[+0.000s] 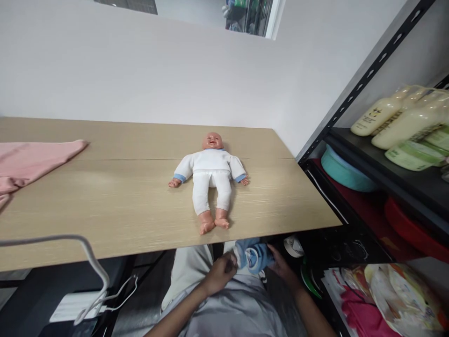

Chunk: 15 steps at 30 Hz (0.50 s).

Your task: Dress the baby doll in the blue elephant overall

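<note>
A bundled blue cloth piece with lighter trim (257,257), probably a small garment, is held over my lap, just below the table's front edge. My left hand (222,271) has its fingers curled in at the left side of the cloth. At the right side, my right hand (279,263) grips it, with the fingers partly hidden behind. On the table, a baby doll (211,161) lies face up in a white top with blue collar and cuffs and white trousers. Its feet are bare and point toward me.
Pink fabric (31,159) lies on the left of the wooden table (122,196). A grey cable (84,248) loops over its front edge to a white power bank (75,306). The right-hand shelf (351,150) holds bottles (379,114), basins (345,171) and packages (403,295).
</note>
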Motion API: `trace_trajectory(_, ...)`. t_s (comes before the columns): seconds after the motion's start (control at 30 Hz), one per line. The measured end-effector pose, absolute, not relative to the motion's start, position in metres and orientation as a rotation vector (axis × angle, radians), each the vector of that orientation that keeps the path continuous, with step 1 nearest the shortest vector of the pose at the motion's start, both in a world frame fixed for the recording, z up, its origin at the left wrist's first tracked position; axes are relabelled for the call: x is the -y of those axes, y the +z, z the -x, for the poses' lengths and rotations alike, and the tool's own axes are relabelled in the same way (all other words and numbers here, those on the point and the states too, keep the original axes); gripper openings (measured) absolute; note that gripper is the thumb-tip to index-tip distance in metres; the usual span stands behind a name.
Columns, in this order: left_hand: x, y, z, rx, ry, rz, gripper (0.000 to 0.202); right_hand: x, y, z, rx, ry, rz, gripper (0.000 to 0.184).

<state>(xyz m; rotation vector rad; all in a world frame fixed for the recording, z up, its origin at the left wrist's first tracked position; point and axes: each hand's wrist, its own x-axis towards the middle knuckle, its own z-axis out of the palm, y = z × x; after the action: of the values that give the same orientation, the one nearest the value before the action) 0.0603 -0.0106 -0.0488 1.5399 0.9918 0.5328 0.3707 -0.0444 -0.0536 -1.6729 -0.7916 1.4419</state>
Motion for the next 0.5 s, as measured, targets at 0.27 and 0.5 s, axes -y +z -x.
trace_trajectory(0.27, 0.033, -0.019, -0.021, -0.988, 0.346, -1.720, 0.013, 0.001, -0.032, -0.356, 0.817, 1.452, 1.731, 0.056)
trace_trajectory(0.5, 0.021, 0.069, 0.025, -0.906, 0.343, -1.662, 0.017, 0.027, 0.062, -0.329, 1.681, 1.255, 1.426, 0.023)
